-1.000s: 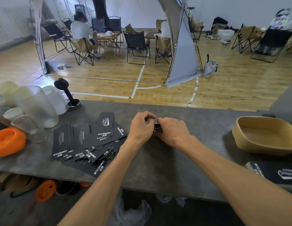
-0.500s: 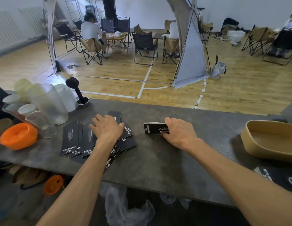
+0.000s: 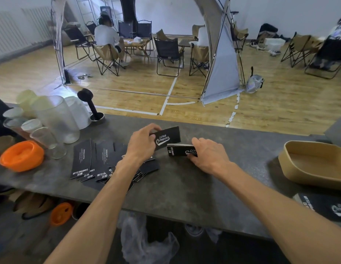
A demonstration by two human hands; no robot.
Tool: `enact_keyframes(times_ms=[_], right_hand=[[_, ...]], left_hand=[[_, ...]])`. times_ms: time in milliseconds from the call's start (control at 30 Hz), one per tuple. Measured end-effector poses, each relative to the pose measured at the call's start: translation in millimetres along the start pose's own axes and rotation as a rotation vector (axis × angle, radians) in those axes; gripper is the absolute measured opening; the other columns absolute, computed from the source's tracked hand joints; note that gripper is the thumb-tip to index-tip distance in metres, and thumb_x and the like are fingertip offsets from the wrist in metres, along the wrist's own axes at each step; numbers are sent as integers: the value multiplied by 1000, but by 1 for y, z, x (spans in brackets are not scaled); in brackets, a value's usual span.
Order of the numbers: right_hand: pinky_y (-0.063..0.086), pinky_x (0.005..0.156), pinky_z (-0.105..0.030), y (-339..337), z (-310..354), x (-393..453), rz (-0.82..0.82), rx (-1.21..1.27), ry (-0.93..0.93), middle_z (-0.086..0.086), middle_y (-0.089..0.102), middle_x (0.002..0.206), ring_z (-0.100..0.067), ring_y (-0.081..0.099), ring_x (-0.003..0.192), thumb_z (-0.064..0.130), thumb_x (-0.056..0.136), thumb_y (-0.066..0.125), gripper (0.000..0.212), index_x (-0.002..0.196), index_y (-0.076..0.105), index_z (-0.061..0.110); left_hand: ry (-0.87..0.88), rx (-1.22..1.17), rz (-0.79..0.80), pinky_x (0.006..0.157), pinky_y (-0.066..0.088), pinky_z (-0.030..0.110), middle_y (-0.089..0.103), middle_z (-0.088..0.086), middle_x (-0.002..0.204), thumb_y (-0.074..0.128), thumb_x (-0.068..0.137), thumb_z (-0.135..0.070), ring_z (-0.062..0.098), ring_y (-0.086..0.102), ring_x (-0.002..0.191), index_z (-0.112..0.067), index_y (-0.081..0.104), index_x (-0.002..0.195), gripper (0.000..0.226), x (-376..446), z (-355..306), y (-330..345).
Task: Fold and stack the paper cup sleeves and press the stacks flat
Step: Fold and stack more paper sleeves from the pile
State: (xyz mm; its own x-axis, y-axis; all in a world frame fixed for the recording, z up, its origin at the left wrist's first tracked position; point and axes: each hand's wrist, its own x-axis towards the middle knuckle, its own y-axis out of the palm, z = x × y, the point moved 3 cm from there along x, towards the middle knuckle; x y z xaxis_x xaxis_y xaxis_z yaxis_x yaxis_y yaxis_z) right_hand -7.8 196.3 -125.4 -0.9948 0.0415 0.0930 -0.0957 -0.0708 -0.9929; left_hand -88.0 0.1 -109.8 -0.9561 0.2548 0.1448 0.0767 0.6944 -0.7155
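Head view: left hand [image 3: 142, 144] pinches one black sleeve [image 3: 168, 137] above the surface [image 3: 184, 187]; right hand [image 3: 209, 154] grips a folded stack [image 3: 180, 150] lying there, beside the loose pile [image 3: 101, 161].

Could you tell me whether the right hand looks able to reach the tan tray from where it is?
Probably yes: the right hand rests on the folded stack, and only bare counter lies before the tan tray.
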Motion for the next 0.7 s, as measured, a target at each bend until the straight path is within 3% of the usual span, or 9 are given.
enact_keyframes(times_ms=[133, 267, 333, 433, 600, 700], right_hand=[[48, 71, -38, -1, 1, -3, -19, 55, 31, -2, 62, 107, -25, 62, 96, 43, 93, 60, 37, 112, 40, 18], [47, 71, -37, -1, 2, -4, -30, 79, 49, -4, 58, 111, -25, 60, 99, 40, 92, 61, 44, 121, 37, 17], [46, 73, -37, -1, 3, -4, -16, 55, 39, -4, 54, 114, -24, 55, 105, 40, 93, 60, 39, 119, 41, 19], [45, 76, -37, -1, 2, -3, 18, 42, 37, -3, 51, 115, -22, 50, 109, 41, 95, 57, 33, 118, 47, 21], [42, 69, -37, -8, 7, 5, 1, 42, 43, 0, 58, 104, -24, 61, 97, 44, 96, 52, 24, 108, 49, 23], [40, 80, -42, -4, 13, 8, 15, -19, 10, 0, 61, 106, -25, 62, 100, 43, 95, 52, 25, 108, 50, 22]], left_hand=[[104, 18, 76, 93, 47, 49, 66, -23, 82, 45, 93, -7, 20, 59, 98, -47, 64, 83, 46, 2, -12, 11], [125, -85, 180, 79, 47, 25, 71, -10, 85, 43, 90, -6, 8, 61, 85, -27, 73, 82, 37, -9, -35, 31], [126, -98, 197, 78, 46, 25, 72, -6, 88, 45, 92, -11, 11, 61, 86, -20, 74, 86, 31, -15, -48, 45], [150, -58, 127, 83, 48, 32, 69, -1, 92, 50, 92, -16, 15, 60, 88, -17, 71, 90, 21, -16, -51, 63], [169, -140, -41, 82, 44, 22, 61, -4, 94, 59, 88, -18, 10, 58, 86, -22, 68, 86, 10, -13, -50, 53], [124, -90, 19, 79, 46, 29, 62, -4, 84, 56, 92, -22, 14, 57, 81, -20, 65, 80, 15, -14, -40, 55]])
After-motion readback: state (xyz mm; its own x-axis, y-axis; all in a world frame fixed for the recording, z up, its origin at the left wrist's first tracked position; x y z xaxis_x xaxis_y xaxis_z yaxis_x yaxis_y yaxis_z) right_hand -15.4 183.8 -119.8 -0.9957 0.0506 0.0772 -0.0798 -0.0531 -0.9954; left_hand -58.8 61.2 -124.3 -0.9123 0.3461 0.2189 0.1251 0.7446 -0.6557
